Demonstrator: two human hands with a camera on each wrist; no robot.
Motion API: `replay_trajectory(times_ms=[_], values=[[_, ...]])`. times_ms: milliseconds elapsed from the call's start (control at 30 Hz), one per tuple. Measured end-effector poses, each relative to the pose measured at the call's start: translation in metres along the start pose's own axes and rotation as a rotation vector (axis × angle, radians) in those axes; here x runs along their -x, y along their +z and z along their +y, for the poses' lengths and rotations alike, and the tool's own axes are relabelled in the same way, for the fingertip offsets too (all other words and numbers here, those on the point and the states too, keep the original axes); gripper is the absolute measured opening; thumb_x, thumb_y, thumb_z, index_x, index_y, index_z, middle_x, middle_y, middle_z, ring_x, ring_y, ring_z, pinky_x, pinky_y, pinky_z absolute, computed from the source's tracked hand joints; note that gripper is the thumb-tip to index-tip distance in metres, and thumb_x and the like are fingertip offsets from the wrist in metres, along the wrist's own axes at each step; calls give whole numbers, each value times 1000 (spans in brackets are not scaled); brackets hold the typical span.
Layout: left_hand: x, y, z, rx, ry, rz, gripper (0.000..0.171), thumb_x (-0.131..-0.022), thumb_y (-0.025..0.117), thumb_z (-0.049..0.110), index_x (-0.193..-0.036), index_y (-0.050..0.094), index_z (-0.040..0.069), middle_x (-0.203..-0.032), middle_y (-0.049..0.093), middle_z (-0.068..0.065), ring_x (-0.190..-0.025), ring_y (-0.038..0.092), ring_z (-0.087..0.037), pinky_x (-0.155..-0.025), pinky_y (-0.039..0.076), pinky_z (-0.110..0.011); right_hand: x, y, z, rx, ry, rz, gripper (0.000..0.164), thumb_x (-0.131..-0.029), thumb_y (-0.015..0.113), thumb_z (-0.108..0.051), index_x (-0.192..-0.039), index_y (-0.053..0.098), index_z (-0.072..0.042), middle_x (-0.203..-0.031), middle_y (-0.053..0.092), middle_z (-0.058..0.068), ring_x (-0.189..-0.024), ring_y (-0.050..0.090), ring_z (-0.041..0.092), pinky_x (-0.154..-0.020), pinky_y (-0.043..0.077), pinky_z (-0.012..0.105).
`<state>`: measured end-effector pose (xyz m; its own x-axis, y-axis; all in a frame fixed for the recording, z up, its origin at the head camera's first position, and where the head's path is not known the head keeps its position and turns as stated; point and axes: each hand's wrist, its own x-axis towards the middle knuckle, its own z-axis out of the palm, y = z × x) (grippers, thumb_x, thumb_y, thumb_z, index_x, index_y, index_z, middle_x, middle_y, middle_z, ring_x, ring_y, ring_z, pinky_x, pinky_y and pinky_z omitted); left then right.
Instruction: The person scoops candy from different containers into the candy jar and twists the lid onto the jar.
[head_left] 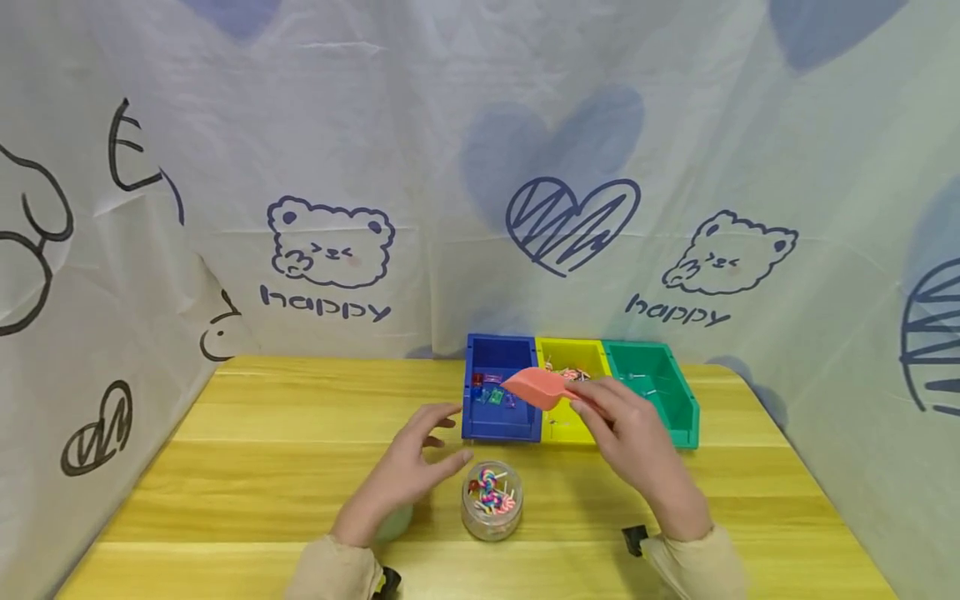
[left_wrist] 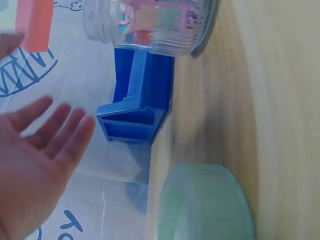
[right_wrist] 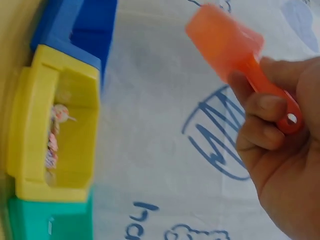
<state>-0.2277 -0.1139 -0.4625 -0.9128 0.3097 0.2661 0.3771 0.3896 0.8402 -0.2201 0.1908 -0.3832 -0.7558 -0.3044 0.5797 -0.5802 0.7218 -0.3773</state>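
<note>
Head view: from above, on the near side of the yellow bin [head_left: 576, 431], facing forward and down; farthest back, widest. Left wrist view: low, near-left of the yellow bin, facing forward (tabletop [left_wrist: 285, 125] stands upright at right, so rolled sideways). Right wrist view: close before the yellow bin, rolled the opposite way. Both wrist views share the blue bin [left_wrist: 157, 85] and scoop [right_wrist: 225, 45].
</note>
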Motion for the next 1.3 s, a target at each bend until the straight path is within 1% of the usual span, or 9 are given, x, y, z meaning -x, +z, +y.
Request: replay_trajectory(times_ms=[133, 233, 467, 567, 800, 900, 1033, 1167, 1300], values=[[-10, -1, 1, -29, -7, 164, 58, -94, 76, 14, -146, 54, 6, -143, 56, -15, -123, 58, -32, -95, 57, -48, -2, 15, 2, 5, 11, 104, 33, -93, 77, -7, -126, 74, -6, -105, 71, 8, -73, 51, 13, -57, 46, 23], [-19, 1, -1, -43, -40, 213, 56, -95, 73, 11, -147, 53, 4, -143, 55, -15, -123, 58, -32, -95, 57, -48, -3, 27, 5, 8, 31, 131, 31, -93, 77, -7, -124, 75, -5, -103, 70, 10, -73, 50, 14, -57, 45, 24], [-41, 10, -11, -30, -105, 222, 53, -97, 71, 10, -145, 54, -1, -141, 55, -18, -120, 59, -34, -93, 57, -48, -6, 49, 6, 13, 96, 38, 25, -96, 76, -14, -119, 77, -5, -90, 61, 4, -67, 46, 12, -54, 41, 22], [-50, 16, -18, -3, -132, 238, 52, -97, 70, 8, -145, 54, -3, -140, 54, -20, -120, 59, -35, -94, 58, -48, -8, 56, 7, 34, 76, 16, 24, -94, 78, -15, -116, 79, -4, -85, 57, 1, -66, 43, 11, -54, 38, 22], [-56, 30, -26, 66, -215, 243, 51, -97, 67, 3, -146, 53, -3, -142, 53, -22, -121, 58, -38, -98, 58, -48, -14, 64, 6, 91, 79, -73, 24, -93, 80, -18, -112, 80, -4, -78, 49, -2, -67, 41, 13, -55, 35, 23], [-58, 34, -29, 47, -211, 238, 50, -97, 68, 2, -145, 56, -2, -139, 54, -22, -119, 61, -38, -99, 57, -49, -18, 66, 5, 117, 105, -129, 24, -94, 79, -20, -113, 80, -6, -78, 49, -2, -70, 42, 14, -58, 36, 25], [-60, 37, -31, 1, -183, 229, 50, -96, 68, 1, -145, 56, -2, -135, 57, -23, -115, 64, -37, -99, 57, -50, -23, 69, 4, 154, 125, -180, 22, -95, 78, -22, -111, 80, -7, -81, 55, -1, -71, 45, 16, -60, 39, 27], [-61, 38, -30, -8, -189, 217, 52, -97, 68, 0, -147, 53, -2, -133, 59, -24, -114, 64, -37, -101, 55, -51, -28, 73, 1, 189, 132, -219, 18, -95, 77, -22, -107, 81, -9, -83, 61, 1, -69, 47, 16, -60, 42, 27], [-62, 37, -29, -13, -182, 221, 52, -96, 68, -1, -146, 53, -2, -132, 60, -25, -113, 65, -38, -102, 54, -51, -31, 76, -1, 254, 108, -227, 16, -94, 77, -22, -102, 81, -8, -88, 66, 5, -71, 57, 20, -63, 53, 33]])
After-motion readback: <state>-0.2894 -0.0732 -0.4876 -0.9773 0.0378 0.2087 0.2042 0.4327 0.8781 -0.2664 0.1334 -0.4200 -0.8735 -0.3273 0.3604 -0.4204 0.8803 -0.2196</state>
